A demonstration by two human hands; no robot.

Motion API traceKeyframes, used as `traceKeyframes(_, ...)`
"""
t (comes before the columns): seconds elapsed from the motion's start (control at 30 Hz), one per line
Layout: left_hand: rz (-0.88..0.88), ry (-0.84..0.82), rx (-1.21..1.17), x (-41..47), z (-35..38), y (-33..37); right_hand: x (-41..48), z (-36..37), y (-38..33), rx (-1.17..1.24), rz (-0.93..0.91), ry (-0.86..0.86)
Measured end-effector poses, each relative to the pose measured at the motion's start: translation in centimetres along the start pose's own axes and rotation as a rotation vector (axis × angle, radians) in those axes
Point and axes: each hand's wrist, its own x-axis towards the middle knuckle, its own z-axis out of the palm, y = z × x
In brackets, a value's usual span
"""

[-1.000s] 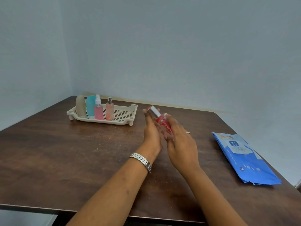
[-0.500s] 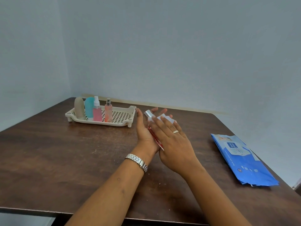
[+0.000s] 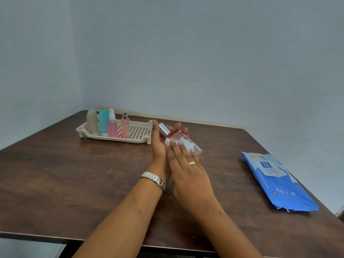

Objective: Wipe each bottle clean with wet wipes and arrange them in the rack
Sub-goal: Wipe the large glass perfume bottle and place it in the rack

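Now that you've turned its flat face up, your left hand (image 3: 160, 144) cradles the clear red-trimmed bottle (image 3: 181, 139) just right of the rack (image 3: 115, 138) while your right hand (image 3: 188, 164) presses the wipe (image 3: 186, 144) flat against it.

Brown table (image 3: 74, 183) w/ rack (image 3: 141, 140), wipes pack (image 3: 279, 181)

The right hand (image 3: 188, 170) covers much of a white wipe (image 3: 187, 144) and the tilted bottle (image 3: 178, 139); the pack's (image 3: 279, 181) small print is perhaps too blurred to read; both forearms leave the bottom edge.
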Motion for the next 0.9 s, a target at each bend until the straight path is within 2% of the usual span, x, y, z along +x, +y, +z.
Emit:
traceKeyframes(0.07,0.011,-0.025,-0.032,0.0,-0.1,0.4,-0.5,-0.1,0.2,-0.027,-0.054,0.012)
traceKeyframes(0.17,-0.012,-0.052,-0.074,0.0,0.0,-0.1,0.5,-0.9,2.0,-0.047,0.042,-0.042)
traceKeyframes(0.27,-0.015,-0.066,-0.073,-0.2,0.2,-0.4,1.4,-1.3,4.1,0.084,0.116,-0.097)
traceKeyframes(0.4,0.020,-0.057,-0.057,0.1,-0.1,-0.4,0.7,-1.2,3.2,0.212,0.138,-0.076)
traceKeyframes(0.5,0.067,0.042,-0.051,0.7,-0.6,-0.1,-0.7,-0.7,1.5,0.147,0.058,-0.014)
traceKeyframes(0.6,0.088,0.110,-0.051,1.1,-1.1,0.4,-1.4,0.0,1.0,0.052,-0.074,-0.040)
traceKeyframes(0.67,0.077,0.107,-0.041,1.0,-1.1,0.3,-1.1,0.1,1.8,0.051,-0.056,-0.037)
traceKeyframes(0.77,0.043,0.045,0.000,0.8,-0.8,-0.2,0.0,-0.4,3.4,0.212,0.082,-0.044)
traceKeyframes(0.83,0.031,0.021,0.008,0.9,-1.0,-0.5,0.5,-0.3,3.9,0.415,0.162,-0.094)
traceKeyframes(0.9,0.064,0.032,0.015,1.0,-1.1,-0.5,0.7,-0.1,3.5,0.646,0.247,-0.072)
